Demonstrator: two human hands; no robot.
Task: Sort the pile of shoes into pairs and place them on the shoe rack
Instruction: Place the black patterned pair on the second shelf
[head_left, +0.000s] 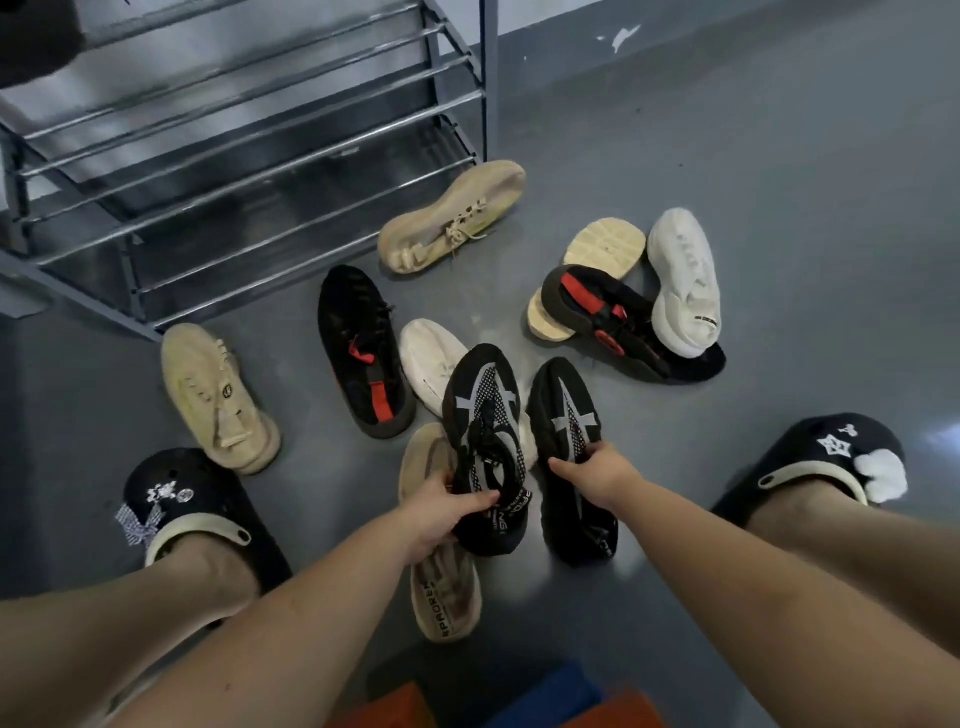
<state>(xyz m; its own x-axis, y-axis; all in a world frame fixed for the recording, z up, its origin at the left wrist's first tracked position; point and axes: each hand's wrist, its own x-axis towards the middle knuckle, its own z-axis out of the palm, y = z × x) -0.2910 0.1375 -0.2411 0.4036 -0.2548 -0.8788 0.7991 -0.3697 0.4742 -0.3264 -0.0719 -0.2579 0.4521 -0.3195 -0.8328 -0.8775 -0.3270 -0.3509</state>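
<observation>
Gripping the heel collar of a black knit sneaker with grey stripes, the left hand has its grip curled tight round the shoe, which sits tilted with its toe pointing away, partly over a beige sneaker with lettering lying on the floor. Just beside it, the right hand pinches the opening of the matching black striped sneaker, fingers closed on the upper while the shoe rests flat on the floor. On either side of the arms stand the person's feet in a left black clog and a right black clog, both with charms.

Further out, a cream sneaker lies partly under the lifted shoe's toe, touching a black sneaker with red strap. To the left a tan laced sneaker lies apart. To the right, a second black and red sneaker lies over an upturned yellowish sole, with a white sneaker resting across it. Beyond, another tan sneaker lies on its side by the foot of the metal shoe rack, whose bars hold none of these shoes.
</observation>
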